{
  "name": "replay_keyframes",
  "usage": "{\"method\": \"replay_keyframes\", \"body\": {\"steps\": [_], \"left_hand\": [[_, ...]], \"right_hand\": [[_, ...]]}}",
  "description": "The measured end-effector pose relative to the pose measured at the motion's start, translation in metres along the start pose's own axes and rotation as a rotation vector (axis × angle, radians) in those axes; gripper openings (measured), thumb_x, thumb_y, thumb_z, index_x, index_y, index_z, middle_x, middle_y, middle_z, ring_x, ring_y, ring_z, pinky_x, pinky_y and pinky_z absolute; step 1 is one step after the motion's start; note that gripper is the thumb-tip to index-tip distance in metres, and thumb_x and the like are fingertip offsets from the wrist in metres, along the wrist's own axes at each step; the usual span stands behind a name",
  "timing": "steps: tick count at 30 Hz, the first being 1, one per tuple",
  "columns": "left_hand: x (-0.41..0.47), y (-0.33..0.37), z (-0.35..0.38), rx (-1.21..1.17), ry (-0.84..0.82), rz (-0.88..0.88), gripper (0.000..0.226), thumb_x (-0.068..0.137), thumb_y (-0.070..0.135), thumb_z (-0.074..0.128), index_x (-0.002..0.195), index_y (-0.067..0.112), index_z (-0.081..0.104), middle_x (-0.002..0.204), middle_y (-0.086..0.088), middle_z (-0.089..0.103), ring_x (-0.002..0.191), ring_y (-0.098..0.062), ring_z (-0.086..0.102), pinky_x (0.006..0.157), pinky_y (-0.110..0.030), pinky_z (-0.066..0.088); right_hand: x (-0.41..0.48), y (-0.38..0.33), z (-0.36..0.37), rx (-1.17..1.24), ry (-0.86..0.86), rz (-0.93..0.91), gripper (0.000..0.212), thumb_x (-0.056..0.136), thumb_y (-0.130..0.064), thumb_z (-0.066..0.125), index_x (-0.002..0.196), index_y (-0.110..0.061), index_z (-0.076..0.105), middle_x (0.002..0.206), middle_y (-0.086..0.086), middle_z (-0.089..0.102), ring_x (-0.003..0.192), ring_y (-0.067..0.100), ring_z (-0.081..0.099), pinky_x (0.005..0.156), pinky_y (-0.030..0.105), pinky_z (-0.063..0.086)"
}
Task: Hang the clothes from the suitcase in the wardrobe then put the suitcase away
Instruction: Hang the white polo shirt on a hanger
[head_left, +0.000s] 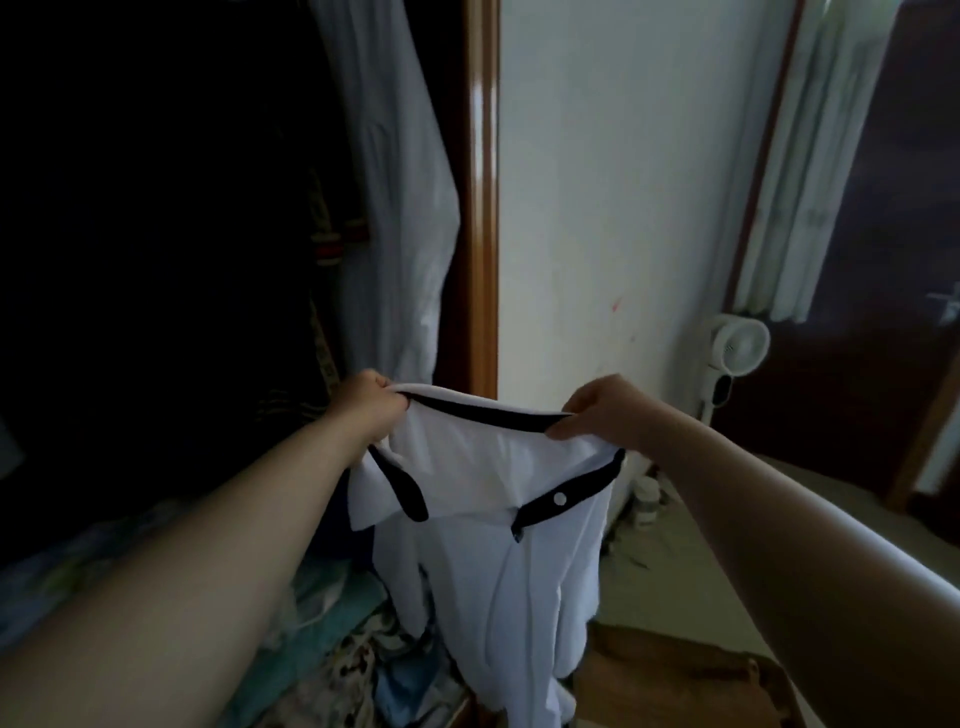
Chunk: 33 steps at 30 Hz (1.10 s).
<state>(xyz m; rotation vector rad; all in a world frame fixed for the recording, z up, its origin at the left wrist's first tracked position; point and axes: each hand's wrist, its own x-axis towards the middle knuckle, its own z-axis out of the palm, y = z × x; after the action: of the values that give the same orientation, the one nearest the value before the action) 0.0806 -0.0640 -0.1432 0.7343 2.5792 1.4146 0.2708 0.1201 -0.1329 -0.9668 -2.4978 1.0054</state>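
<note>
The fingers of the left hand (371, 402) are clenched round one end of a collar, and the thumb and fingers of the right hand (597, 410) pinch its other end on the dark trim, so the collar is pulled fairly taut between them just below the middle of the frame. From that collar a white polo shirt (493, 467) with dark edging and one white button hangs down to the lower centre, its lower part bunched against patterned folded fabrics (337, 649) at the bottom left. Behind the hands, the dark open wardrobe (156, 208) fills the left of the frame, with a pale hanging garment (400, 182) beside its glossy wooden frame (480, 208). A small white fan (737, 345) stands at the right, by a dark door (883, 234). No hanger or suitcase can be made out. The likely risk is that the stretched collar deforms, or one end slips free if a hand lets go to fetch a hanger. The trailing hem could also snag on the piled fabrics.
</note>
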Motion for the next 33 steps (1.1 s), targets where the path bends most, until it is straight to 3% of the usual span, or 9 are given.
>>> {"method": "replay_keyframes", "body": {"steps": [2, 5, 13, 16, 21, 24, 26, 29, 33], "left_hand": [[0.002, 0.007, -0.033, 0.027, 0.018, 0.044, 0.013, 0.083, 0.017, 0.067, 0.088, 0.014, 0.056, 0.085, -0.003, 0.056, 0.078, -0.019, 0.053, 0.057, -0.027, 0.039], [0.004, 0.015, -0.081, 0.147, 0.021, 0.112, 0.021, 0.075, 0.016, 0.076, 0.082, 0.015, 0.057, 0.081, -0.002, 0.059, 0.072, -0.017, 0.055, 0.056, -0.026, 0.040], [0.027, 0.038, -0.212, 0.375, 0.171, 0.257, 0.020, 0.080, 0.030, 0.074, 0.076, 0.015, 0.062, 0.076, -0.001, 0.058, 0.067, -0.014, 0.054, 0.055, -0.026, 0.037], [0.039, 0.039, -0.255, 0.256, 0.284, 0.232, 0.021, 0.091, 0.032, 0.061, 0.080, 0.014, 0.062, 0.080, -0.005, 0.060, 0.071, -0.018, 0.056, 0.058, -0.027, 0.039], [0.060, 0.040, -0.313, -0.251, 0.282, 0.068, 0.032, 0.095, 0.023, 0.053, 0.122, 0.006, 0.059, 0.113, -0.013, 0.062, 0.101, -0.028, 0.059, 0.085, -0.035, 0.049], [0.068, 0.045, -0.341, -0.395, 0.338, 0.028, 0.038, 0.097, 0.023, 0.050, 0.128, 0.001, 0.053, 0.117, -0.016, 0.059, 0.105, -0.031, 0.057, 0.087, -0.036, 0.048], [0.073, 0.051, -0.359, -0.455, 0.369, 0.049, 0.037, 0.098, 0.021, 0.049, 0.127, 0.000, 0.053, 0.116, -0.016, 0.060, 0.101, -0.030, 0.058, 0.084, -0.035, 0.048], [0.079, 0.061, -0.379, -0.446, 0.413, 0.094, 0.029, 0.098, 0.020, 0.048, 0.120, 0.001, 0.054, 0.105, -0.015, 0.058, 0.090, -0.026, 0.055, 0.077, -0.033, 0.043], [0.089, 0.066, -0.391, -0.362, 0.448, 0.132, 0.016, 0.098, 0.019, 0.047, 0.089, 0.008, 0.053, 0.086, -0.009, 0.053, 0.070, -0.020, 0.049, 0.066, -0.031, 0.041]], "right_hand": [[0.010, -0.026, 0.001, -0.044, 0.098, -0.049, 0.016, 0.075, -0.025, 0.079, 0.082, -0.015, 0.069, 0.079, 0.000, 0.062, 0.080, 0.019, 0.059, 0.064, 0.024, 0.047], [0.022, -0.069, 0.004, -0.105, 0.278, -0.141, 0.013, 0.078, -0.026, 0.073, 0.077, -0.018, 0.064, 0.096, 0.008, 0.061, 0.098, 0.026, 0.058, 0.083, 0.036, 0.051], [0.046, -0.217, 0.018, -0.080, 0.425, -0.346, 0.016, 0.092, -0.022, 0.054, 0.097, -0.008, 0.055, 0.087, 0.005, 0.055, 0.076, 0.024, 0.051, 0.060, 0.030, 0.036], [0.054, -0.272, 0.021, -0.035, 0.403, -0.433, 0.015, 0.091, -0.022, 0.056, 0.093, -0.007, 0.057, 0.083, 0.007, 0.058, 0.078, 0.026, 0.057, 0.058, 0.029, 0.039], [0.055, -0.353, 0.030, 0.087, 0.336, -0.548, 0.011, 0.086, -0.016, 0.058, 0.083, -0.006, 0.057, 0.067, 0.002, 0.054, 0.063, 0.020, 0.052, 0.048, 0.024, 0.036], [0.056, -0.397, 0.037, 0.281, 0.244, -0.636, 0.020, 0.084, -0.013, 0.062, 0.081, 0.006, 0.059, 0.068, 0.012, 0.053, 0.063, 0.023, 0.052, 0.056, 0.028, 0.044], [0.054, -0.433, 0.039, 0.470, 0.171, -0.699, 0.016, 0.088, -0.014, 0.062, 0.082, 0.001, 0.062, 0.068, 0.012, 0.054, 0.062, 0.023, 0.055, 0.057, 0.030, 0.050], [0.037, -0.497, 0.036, 0.748, 0.043, -0.741, 0.007, 0.095, -0.016, 0.057, 0.094, -0.010, 0.060, 0.070, 0.007, 0.054, 0.052, 0.011, 0.053, 0.050, 0.020, 0.048], [0.014, -0.565, 0.031, 0.938, -0.127, -0.707, 0.044, 0.097, -0.040, 0.051, 0.115, -0.001, 0.063, 0.082, 0.008, 0.061, 0.072, 0.017, 0.059, 0.083, 0.033, 0.055]]}}
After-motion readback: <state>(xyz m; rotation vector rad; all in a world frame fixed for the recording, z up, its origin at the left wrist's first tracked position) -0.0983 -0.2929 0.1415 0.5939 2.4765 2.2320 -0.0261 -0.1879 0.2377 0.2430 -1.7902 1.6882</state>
